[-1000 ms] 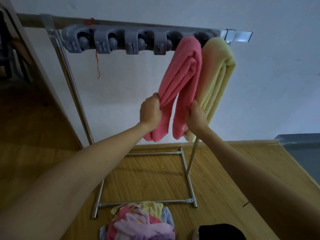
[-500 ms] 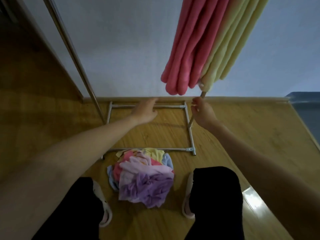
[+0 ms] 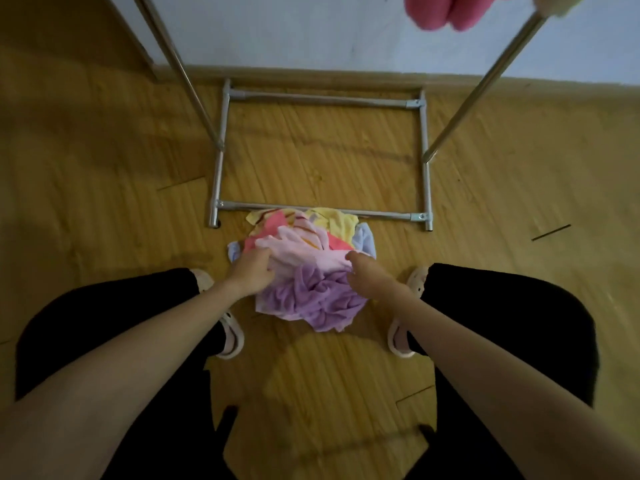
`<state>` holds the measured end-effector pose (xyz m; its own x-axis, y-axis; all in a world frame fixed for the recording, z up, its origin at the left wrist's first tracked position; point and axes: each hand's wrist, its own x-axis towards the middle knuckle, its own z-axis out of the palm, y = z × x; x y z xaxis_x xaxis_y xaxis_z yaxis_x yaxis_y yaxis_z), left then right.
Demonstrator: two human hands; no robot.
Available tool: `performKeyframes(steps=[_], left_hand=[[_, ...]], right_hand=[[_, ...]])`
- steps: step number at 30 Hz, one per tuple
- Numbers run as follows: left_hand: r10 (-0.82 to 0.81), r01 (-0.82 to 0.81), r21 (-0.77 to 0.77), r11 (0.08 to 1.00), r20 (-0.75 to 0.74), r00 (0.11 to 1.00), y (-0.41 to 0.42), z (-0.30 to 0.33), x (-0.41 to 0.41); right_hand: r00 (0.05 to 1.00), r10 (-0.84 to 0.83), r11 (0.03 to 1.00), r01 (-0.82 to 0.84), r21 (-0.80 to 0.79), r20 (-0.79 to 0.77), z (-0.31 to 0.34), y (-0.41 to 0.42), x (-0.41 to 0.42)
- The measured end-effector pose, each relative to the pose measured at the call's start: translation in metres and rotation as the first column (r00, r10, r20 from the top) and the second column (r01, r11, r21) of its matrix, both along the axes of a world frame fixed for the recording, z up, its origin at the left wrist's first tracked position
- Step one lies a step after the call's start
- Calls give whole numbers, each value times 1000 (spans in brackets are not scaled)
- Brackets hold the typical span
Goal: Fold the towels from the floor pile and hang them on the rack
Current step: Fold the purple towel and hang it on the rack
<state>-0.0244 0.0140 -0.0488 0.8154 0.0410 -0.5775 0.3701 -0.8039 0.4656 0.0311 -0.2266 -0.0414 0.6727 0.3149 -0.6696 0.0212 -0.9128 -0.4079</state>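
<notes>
A pile of crumpled towels lies on the wooden floor between my feet, with a purple towel (image 3: 311,299) in front and a pale pink towel (image 3: 304,256) on top. My left hand (image 3: 251,273) grips the pink towel's left side. At its right edge my right hand (image 3: 367,275) pinches the same towel. The metal rack's base frame (image 3: 320,209) stands just behind the pile. Only the lower end of the hung pink towel (image 3: 440,10) shows at the top edge, with a bit of the yellow towel (image 3: 557,3) beside it.
Two slanted rack poles (image 3: 180,71) (image 3: 485,88) rise on either side of the frame. A white wall with a wooden skirting (image 3: 346,75) is right behind it. My slippered feet (image 3: 230,336) (image 3: 401,336) flank the pile. Bare wooden floor spreads left and right.
Both hands let go of the hung pink towel, dropped to the floor and took hold of the pale pink towel on the pile. My view tilted down from the rack's top.
</notes>
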Motion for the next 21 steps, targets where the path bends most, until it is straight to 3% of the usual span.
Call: performKeyframes(steps=[5,10,16,21], left_hand=[[60,-66,-37,997,-145,988,-9,-65,-14],[199,-216,-62,974,-208,958,-25,-106,-20],[370,-384,-194,903,-104,923,-42,-114,-7],[467,-481,-316,818,-126,875,-49,-99,-5]], right_hand=[[984,160,984,-153,86,-79,-55,18,-29],[999,43,988,-39,146,-26,-92,28,-40],[987,-142,974,127,186,72,-113,34,-40],[953,-248,927,286,243,-175,-102,35,-27]])
